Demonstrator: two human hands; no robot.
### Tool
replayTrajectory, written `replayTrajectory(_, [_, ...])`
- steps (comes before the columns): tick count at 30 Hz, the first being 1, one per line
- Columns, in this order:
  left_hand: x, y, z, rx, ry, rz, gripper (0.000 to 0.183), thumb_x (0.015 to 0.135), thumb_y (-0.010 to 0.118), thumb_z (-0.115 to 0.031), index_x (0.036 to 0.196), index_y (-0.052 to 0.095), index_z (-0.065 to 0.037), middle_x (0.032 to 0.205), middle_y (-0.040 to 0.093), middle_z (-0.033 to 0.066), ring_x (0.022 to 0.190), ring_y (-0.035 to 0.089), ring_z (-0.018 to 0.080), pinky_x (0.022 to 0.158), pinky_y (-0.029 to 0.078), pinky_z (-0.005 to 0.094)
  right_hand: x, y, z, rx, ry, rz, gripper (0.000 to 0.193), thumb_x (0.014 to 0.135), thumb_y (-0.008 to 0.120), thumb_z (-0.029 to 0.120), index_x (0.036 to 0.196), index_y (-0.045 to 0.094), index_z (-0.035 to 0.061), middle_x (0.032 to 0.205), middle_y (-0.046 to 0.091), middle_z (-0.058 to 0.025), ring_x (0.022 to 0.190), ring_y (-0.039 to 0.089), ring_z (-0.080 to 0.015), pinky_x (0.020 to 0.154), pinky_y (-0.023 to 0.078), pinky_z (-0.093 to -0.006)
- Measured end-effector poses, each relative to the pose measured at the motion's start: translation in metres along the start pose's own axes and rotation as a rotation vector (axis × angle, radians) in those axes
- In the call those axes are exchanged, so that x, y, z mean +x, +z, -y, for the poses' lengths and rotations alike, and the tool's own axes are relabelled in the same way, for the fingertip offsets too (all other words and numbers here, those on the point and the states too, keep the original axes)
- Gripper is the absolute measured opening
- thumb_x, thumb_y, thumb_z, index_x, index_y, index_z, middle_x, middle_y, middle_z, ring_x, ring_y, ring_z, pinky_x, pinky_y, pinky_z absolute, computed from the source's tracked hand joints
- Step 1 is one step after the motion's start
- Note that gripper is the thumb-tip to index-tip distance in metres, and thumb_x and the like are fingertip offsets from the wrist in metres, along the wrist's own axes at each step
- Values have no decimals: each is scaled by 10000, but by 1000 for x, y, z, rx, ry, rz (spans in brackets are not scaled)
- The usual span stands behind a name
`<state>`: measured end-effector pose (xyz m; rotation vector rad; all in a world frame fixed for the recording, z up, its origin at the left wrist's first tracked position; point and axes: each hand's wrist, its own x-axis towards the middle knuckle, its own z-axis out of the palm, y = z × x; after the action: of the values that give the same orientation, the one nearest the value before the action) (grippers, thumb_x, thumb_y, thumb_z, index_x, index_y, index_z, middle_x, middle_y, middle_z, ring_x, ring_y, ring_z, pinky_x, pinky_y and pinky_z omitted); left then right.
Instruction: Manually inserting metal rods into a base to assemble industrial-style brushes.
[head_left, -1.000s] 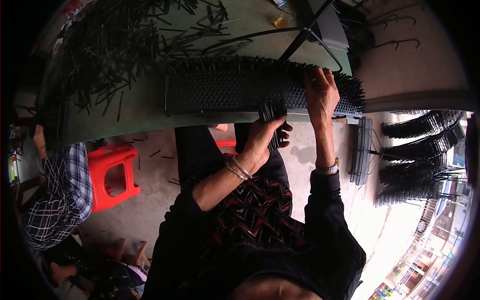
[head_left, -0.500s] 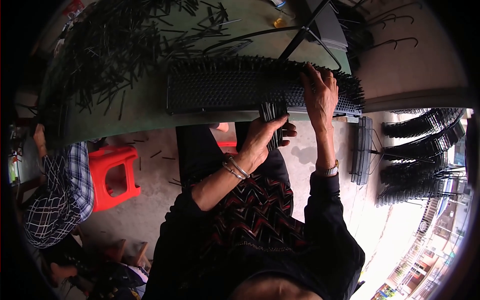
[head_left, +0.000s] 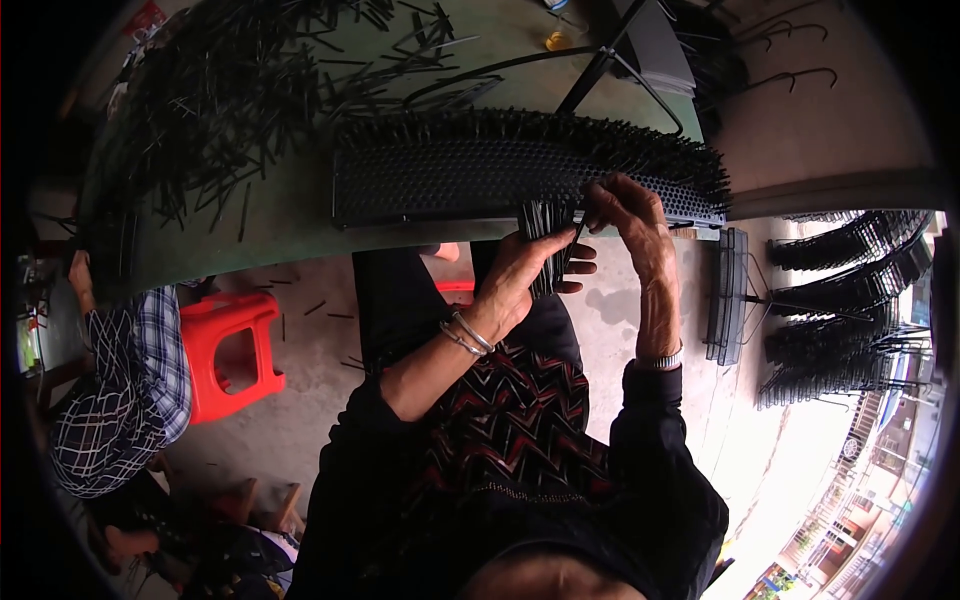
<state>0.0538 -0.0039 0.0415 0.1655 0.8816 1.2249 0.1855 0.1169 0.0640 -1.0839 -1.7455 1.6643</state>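
My left hand (head_left: 512,280) is closed round a bundle of thin black strips (head_left: 541,222), their ends sticking up past the thumb. Just right of the bundle, my right hand (head_left: 632,212) is bent in a pinch, fingertips close to the strips. Whatever lies between those fingertips is too dark and small to make out. Behind both hands, along the table's near edge, stands a long black perforated holder (head_left: 430,185). Many short black pieces (head_left: 480,125) stick out in a row along its far side.
Loose black strips (head_left: 240,100) lie heaped on the green table (head_left: 290,245) at the left. A black metal frame (head_left: 600,62) rises behind the holder. A red stool (head_left: 230,395) and a person in a checked sleeve (head_left: 162,345) are at left. Black racks (head_left: 835,300) hang at right.
My right hand has come back from the holder's bristly far side toward the bundle, its fingers drawing together. My left hand keeps its hold on the strips, almost unmoved.
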Motion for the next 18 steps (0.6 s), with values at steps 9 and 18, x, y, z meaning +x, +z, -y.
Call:
replayTrajectory(9, [2,4,0,106,14,-56,269,910,632,-283,1058,677,-63,947,707,83,831,704,194,649,538,307,-8,-1,0,-137,-6,70,134,910,606,89,931,629,-42,764,631,-63,680,603,-116,631,490,-258])
replayTrajectory(18, [14,-6,8,30,35,-131,306,914,632,-310,1116,632,-80,994,704,85,852,702,204,664,560,323,-17,-9,17,-229,-30,-33,118,916,567,44,966,616,-52,809,684,-90,755,663,-143,688,517,-260])
